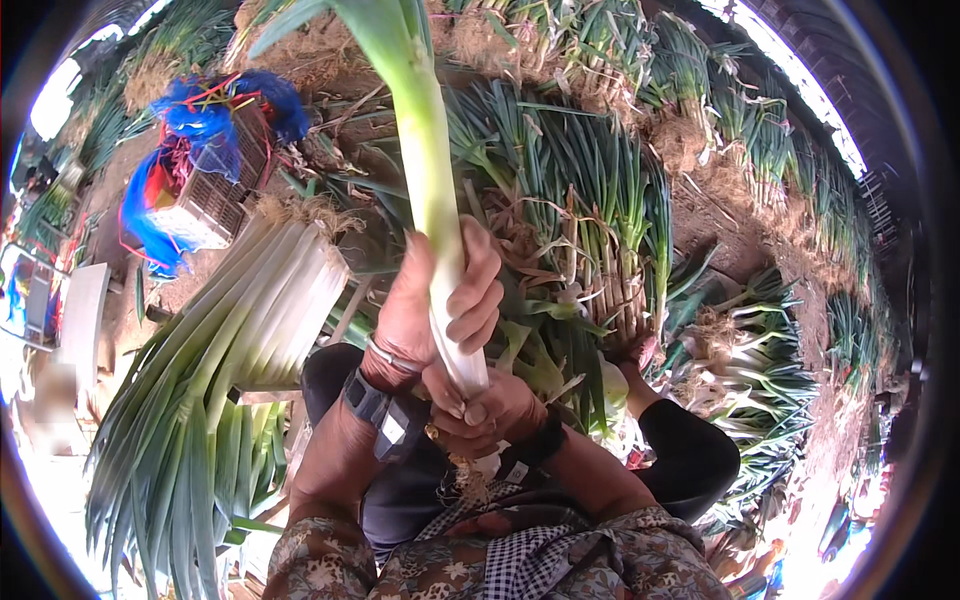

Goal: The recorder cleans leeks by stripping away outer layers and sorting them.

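Note:
A large leek (430, 190) stands upright before me, its green leaves toward the top edge and its roots hanging low near my lap. My left hand (425, 310) wraps round the white shank, fingers curled over it. Just below, my right hand (490, 410) closes on the shank near the root end, its fingers bent and pinched against it. Beside my left arm lies a big stack of trimmed leeks (270, 270), white ends at the upper right and green leaves drooping to the lower left.
Untrimmed leeks (570, 200) are heaped just ahead, with more bundles (750, 370) to the right and rows (690, 80) along the far side. At the upper left stands a plastic crate (215, 190) draped with blue and red ties (185, 120). My bent knee (700, 440) is at the right.

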Demonstrator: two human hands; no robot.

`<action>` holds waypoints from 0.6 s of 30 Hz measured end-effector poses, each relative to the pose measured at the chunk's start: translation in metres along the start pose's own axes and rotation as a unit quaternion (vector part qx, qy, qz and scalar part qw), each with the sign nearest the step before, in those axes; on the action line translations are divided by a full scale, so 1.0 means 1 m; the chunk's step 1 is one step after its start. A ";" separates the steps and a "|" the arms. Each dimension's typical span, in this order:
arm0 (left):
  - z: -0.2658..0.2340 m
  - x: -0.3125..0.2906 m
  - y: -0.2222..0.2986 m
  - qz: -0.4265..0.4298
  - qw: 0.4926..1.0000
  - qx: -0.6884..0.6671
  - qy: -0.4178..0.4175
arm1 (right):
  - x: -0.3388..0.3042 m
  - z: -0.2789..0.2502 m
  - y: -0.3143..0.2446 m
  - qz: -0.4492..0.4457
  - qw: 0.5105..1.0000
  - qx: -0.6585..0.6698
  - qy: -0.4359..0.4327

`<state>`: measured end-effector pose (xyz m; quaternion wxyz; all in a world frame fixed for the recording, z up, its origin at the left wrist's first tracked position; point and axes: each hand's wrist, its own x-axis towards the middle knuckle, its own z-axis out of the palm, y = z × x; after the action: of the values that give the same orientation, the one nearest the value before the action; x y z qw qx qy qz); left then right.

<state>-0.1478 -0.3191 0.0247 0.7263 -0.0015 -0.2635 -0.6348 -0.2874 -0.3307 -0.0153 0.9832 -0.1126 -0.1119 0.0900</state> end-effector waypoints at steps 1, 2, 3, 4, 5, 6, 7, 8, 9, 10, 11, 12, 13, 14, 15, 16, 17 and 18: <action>0.006 0.003 0.000 0.020 0.995 0.078 0.063 | -0.001 0.005 -0.007 -0.019 0.998 -0.040 0.037; 0.015 0.006 0.000 0.041 0.979 0.156 0.127 | -0.001 0.008 -0.013 -0.038 0.993 -0.080 0.073; 0.003 0.010 0.002 0.087 0.943 0.283 0.152 | 0.000 0.005 -0.018 -0.077 0.978 -0.170 0.093; -0.002 0.008 0.004 0.088 0.909 0.349 0.210 | -0.001 0.009 -0.025 -0.081 0.977 -0.171 0.098; -0.007 0.005 0.005 0.108 0.839 0.478 0.235 | -0.001 0.016 -0.030 -0.104 0.956 -0.231 0.150; -0.011 0.003 0.007 0.126 0.751 0.597 0.253 | -0.003 0.021 -0.036 -0.127 0.927 -0.289 0.201; -0.011 0.000 0.013 0.095 0.709 0.662 0.225 | -0.009 0.019 -0.044 -0.115 0.925 -0.291 0.214; -0.017 -0.002 0.010 0.084 0.713 0.665 0.203 | -0.010 0.020 -0.046 -0.117 0.925 -0.293 0.214; -0.034 -0.008 0.016 0.041 0.580 0.810 0.079 | -0.010 0.022 -0.049 -0.120 0.906 -0.333 0.234; -0.051 -0.015 0.021 -0.003 0.413 0.910 -0.048 | -0.010 0.023 -0.051 -0.123 0.885 -0.373 0.252; -0.061 -0.017 0.017 -0.031 0.423 0.905 -0.032 | -0.007 0.013 -0.048 -0.134 0.843 -0.432 0.290; -0.058 -0.015 0.013 -0.058 0.436 0.898 -0.020 | -0.005 0.007 -0.042 -0.138 0.765 -0.516 0.360; -0.054 -0.010 0.010 -0.105 0.425 0.896 0.081 | -0.008 -0.004 -0.034 -0.165 0.734 -0.542 0.374; -0.057 -0.006 0.016 -0.101 0.422 0.897 0.083 | -0.009 -0.014 -0.026 -0.189 0.705 -0.565 0.384; -0.065 0.000 0.024 0.018 0.503 0.850 0.156 | -0.011 -0.019 -0.019 -0.187 0.707 -0.564 0.384; -0.070 0.002 0.029 0.137 0.569 0.779 0.226 | -0.013 -0.024 -0.012 -0.168 0.680 -0.572 0.426; -0.063 0.007 0.032 0.134 0.569 0.780 0.226 | -0.013 -0.029 -0.007 -0.151 0.651 -0.578 0.468; -0.050 0.015 0.034 0.121 0.743 0.617 0.230 | -0.014 -0.037 -0.001 -0.151 0.652 -0.576 0.470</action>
<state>-0.0967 -0.3428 -0.0012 0.6777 0.5610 -0.4205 -0.2217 -0.2920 -0.3426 -0.0533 0.6423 -0.6648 0.3201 -0.2075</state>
